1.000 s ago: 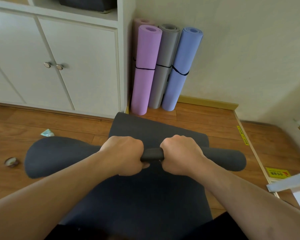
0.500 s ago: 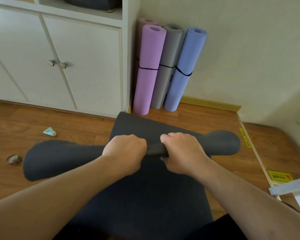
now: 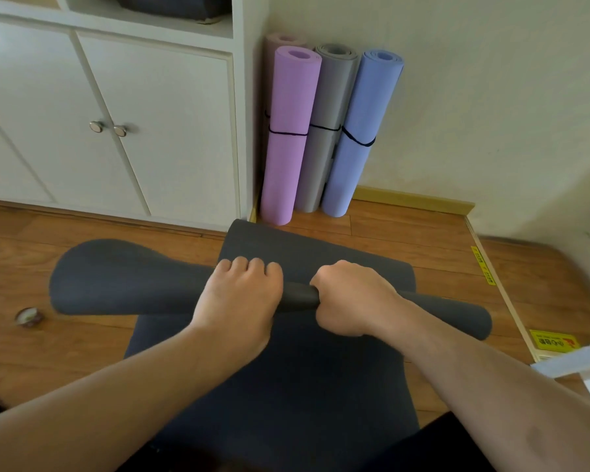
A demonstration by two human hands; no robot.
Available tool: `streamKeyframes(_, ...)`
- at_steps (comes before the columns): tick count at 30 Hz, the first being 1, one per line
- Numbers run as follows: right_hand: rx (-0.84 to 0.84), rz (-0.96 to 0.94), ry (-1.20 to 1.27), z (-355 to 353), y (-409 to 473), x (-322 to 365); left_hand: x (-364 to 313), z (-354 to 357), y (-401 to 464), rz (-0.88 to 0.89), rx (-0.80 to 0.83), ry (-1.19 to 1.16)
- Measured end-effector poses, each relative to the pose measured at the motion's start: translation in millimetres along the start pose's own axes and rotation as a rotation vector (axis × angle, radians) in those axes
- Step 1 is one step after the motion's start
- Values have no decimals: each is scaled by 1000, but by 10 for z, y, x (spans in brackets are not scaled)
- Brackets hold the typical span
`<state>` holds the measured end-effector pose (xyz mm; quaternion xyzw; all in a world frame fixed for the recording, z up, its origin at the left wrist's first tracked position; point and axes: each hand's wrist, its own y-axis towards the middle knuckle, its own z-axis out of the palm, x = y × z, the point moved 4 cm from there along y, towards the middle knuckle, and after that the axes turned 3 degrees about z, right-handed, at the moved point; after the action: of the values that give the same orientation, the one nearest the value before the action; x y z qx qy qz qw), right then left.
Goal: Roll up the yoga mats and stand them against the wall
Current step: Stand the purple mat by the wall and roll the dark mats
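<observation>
Both hands (image 3: 242, 294) (image 3: 351, 301) atop dark mat roll (image 3: 123, 284)

A warm brown wooden floor (image 3: 406, 233) runs across the scene. On the far left stands a white cabinet (image 3: 171, 131) with panelled doors and two round metal knobs (image 3: 96, 126), an open shelf (image 3: 157, 20) above them holding something dark. To the far right rises a plain cream wall (image 3: 491, 97), edged at the bottom by a yellowish skirting board (image 3: 416, 201). A yellow sticker (image 3: 552, 343) lies near the right edge. Soft, even daylight fills the room.
</observation>
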<state>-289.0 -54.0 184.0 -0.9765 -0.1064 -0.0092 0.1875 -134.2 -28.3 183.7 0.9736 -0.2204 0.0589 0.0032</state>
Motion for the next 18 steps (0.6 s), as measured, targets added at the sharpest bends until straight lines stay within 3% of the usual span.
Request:
streamKeyframes(4, 103, -23, 26, 95, 54, -49, -41, 53, 47, -29, 128, -23)
streamKeyframes(12, -276, -112, -230, 120, -37, 42, 175, 123, 273, -36, 377, -278)
streamKeyframes(15, -159, -117, -151, 164, -25, 61, 183, 151, 258, 0, 477, -304)
streamKeyframes(18, -83, -85, -91, 82, -12, 27, 171, 146, 205, 14, 336, -237)
